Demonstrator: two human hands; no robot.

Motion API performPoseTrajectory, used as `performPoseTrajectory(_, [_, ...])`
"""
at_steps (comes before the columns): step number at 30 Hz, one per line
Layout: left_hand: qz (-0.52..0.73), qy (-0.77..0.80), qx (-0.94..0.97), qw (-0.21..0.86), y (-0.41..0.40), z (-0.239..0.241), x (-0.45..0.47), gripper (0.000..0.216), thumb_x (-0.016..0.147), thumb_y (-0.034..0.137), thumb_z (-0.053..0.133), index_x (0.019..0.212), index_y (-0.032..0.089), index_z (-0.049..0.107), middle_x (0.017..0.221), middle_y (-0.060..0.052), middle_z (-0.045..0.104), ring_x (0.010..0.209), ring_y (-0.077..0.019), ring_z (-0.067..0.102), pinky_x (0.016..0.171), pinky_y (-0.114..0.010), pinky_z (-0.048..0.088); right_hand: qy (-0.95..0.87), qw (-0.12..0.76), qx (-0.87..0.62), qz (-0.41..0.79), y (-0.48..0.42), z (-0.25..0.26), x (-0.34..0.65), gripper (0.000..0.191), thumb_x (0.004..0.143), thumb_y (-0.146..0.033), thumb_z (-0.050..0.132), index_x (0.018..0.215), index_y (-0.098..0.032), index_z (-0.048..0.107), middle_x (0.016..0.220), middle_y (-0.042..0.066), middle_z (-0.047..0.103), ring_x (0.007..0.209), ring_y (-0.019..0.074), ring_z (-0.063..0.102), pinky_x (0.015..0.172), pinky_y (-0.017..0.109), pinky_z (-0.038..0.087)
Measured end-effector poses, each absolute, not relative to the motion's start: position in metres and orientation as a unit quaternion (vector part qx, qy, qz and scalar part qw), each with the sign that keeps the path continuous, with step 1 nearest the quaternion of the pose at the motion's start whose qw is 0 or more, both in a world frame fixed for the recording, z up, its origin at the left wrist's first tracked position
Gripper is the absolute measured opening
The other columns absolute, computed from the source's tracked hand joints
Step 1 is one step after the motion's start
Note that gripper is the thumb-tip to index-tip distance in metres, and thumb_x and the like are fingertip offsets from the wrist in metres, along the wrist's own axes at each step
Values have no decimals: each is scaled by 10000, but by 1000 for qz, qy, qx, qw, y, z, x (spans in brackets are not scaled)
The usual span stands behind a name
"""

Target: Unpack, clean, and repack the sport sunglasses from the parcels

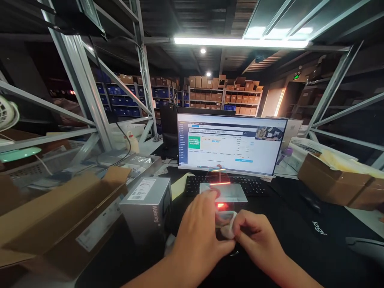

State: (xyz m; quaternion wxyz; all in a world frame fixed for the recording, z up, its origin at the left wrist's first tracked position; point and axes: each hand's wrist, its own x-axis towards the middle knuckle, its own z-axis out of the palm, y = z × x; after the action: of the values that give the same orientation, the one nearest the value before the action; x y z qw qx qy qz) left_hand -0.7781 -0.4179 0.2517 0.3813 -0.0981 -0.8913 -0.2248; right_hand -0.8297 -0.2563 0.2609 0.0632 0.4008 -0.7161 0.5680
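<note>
My left hand curls round a small clear and white item, blurred and partly hidden, so its kind cannot be made out. The fingers of my right hand pinch its whitish right edge. A red glow shows on the item's upper part. Just beyond my hands lies an open, shallow grey-white box, in front of the black keyboard. To the left of my left hand stands a grey product box with a white label on top.
A lit monitor stands behind the keyboard. An open cardboard carton is at left, another carton at right. A black mouse rests on the black desk mat. Part of a grey device shows at lower right. Metal posts frame the desk.
</note>
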Motion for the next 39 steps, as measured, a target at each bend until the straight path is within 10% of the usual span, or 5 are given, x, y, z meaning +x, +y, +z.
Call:
performPoseTrajectory(9, [-149,-859,-152,466,-416,237,-793,552,816,244,710,1296,182,447,1258,-175,548,1154,-322,593,940,-472,564,-728,258,395,497,-253,263,-830,222,694,-70,666,529,-190,579,471,-51,609,404,80,547,438,150,387])
performPoseTrajectory(19, [-209,-897,-291,258,-440,259,-798,670,740,-64,536,1307,285,454,1441,-112,430,1164,-227,600,921,-375,572,-548,-119,113,820,-237,281,-847,453,506,-181,895,589,-196,450,512,-53,588,400,73,488,385,161,389])
performPoseTrajectory(32, [-184,-833,-222,473,-421,237,-807,222,919,289,639,1089,178,550,1052,-120,637,980,-254,676,808,-369,609,-476,-79,117,868,-258,263,-822,455,482,-153,948,617,-181,514,542,-48,602,501,81,514,491,171,433])
performPoseTrajectory(39, [-190,-792,-240,528,-425,252,-803,46,927,205,620,950,192,582,866,-66,669,789,-189,673,698,-285,591,-512,-155,203,820,-259,262,-829,406,542,-231,954,626,-160,563,584,-44,578,537,70,474,524,170,393])
